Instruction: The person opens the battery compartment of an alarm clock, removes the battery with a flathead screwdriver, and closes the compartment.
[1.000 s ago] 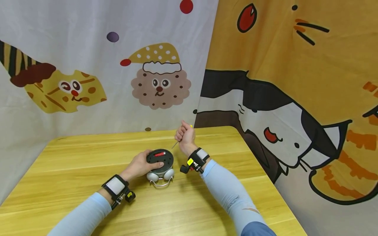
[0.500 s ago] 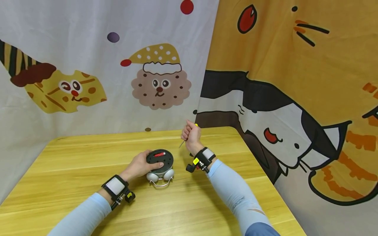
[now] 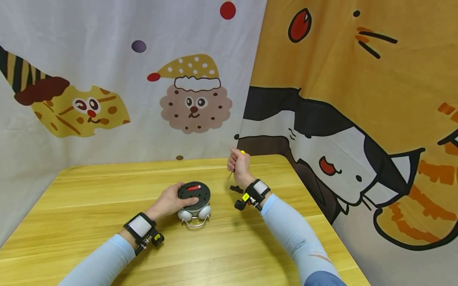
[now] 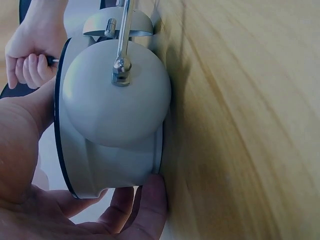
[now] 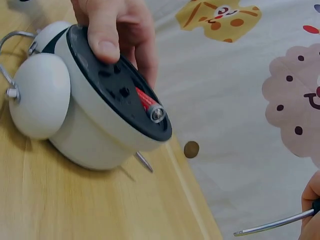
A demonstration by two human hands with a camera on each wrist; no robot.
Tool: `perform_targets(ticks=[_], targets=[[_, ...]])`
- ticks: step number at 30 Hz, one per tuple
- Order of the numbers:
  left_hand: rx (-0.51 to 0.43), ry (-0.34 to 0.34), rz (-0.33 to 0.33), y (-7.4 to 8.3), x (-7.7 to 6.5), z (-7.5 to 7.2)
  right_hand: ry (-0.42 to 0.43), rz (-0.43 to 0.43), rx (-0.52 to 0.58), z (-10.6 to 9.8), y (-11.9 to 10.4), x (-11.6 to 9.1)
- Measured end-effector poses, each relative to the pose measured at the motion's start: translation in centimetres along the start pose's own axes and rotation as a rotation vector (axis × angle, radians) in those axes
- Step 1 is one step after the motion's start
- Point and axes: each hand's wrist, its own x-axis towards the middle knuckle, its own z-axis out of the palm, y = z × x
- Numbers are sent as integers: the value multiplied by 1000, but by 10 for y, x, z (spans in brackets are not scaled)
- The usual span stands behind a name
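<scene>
Twin-bell alarm clock (image 3: 201,193), back up; left fingers (image 4: 150,205) grip its casing (image 4: 125,165), right fingers (image 3: 232,163) a screwdriver (image 5: 280,223).
Probably light, rigid, smooth; best held round casing, off bells (image 3: 204,212).

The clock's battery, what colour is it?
Mostly red: the battery shows best in the right wrist view.

Much of the grip lies out of sight

The dial of the alarm clock (image 3: 202,194) is turned down and hidden. In the head view, the left hand (image 3: 171,201) loses most of its fingers (image 4: 150,205) behind the case. The right hand (image 3: 239,163) covers nearly all of the handle of the screwdriver (image 3: 229,176), whose tip is too small there to tell; the right wrist view cuts that hand off. Lettering on the red battery (image 3: 193,187) cannot be read. A black piece (image 3: 235,188) is too small to name.
</scene>
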Motion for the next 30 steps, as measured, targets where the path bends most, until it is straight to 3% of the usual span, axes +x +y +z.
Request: perform_targets(ticks=[10,23,30], targets=[[-12,3,-1,-7,4,3,32,-25,-36,-22,-3,4],[5,8,3,-5,4,2,194,63,-17,-59,-6,11],[15,11,11,-5,5,2,241,88,-4,-75,-2,14]])
